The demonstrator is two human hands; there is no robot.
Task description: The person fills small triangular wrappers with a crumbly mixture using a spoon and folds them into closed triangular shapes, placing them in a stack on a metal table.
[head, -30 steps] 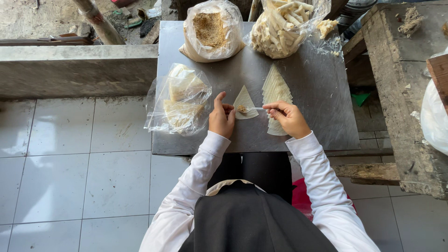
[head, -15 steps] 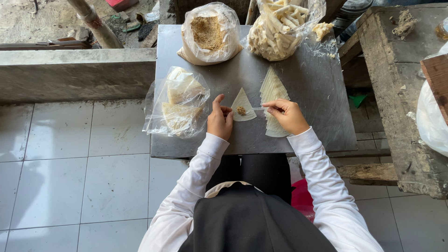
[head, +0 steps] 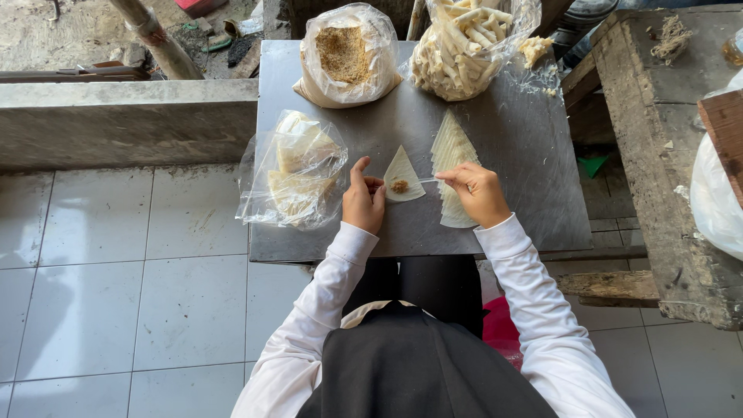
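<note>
Working at the grey table [head: 526, 170], with a small triangular wrapper [head: 402, 172] lying flat at its near middle and carrying a little mound of brown filling [head: 399, 186]. Pressing down on the wrapper's left edge with the left hand [head: 364, 203], thumb raised, the grip resting together on the sheet rather than clamped round it. Pinching a thin spoon or stick [head: 427, 180] just right of the wrapper with the right hand [head: 480, 193], the grip closed on it, its tip pointing toward the filling. Lying under and beyond that right hand, a stack of spare triangular wrappers [head: 450, 147]. Sitting left of the wrapper, a clear bag of more pale sheets [head: 298, 170]; standing beyond the wrapper at the table's far edge, a bag of brown crumb filling [head: 344, 54] and a bag of finished pale rolls [head: 464, 46]. Risking, by the look of it, a tear in so thin a sheet if pressing or dragging the tool too hard across it. Risking also scattered filling, sitting loose and near one edge, should the left hand lift and the wrapper slide on the smooth table. Possibly disturbing the spare stack with the right wrist, hovering right over it. Hard telling how moist the filling is.
</note>
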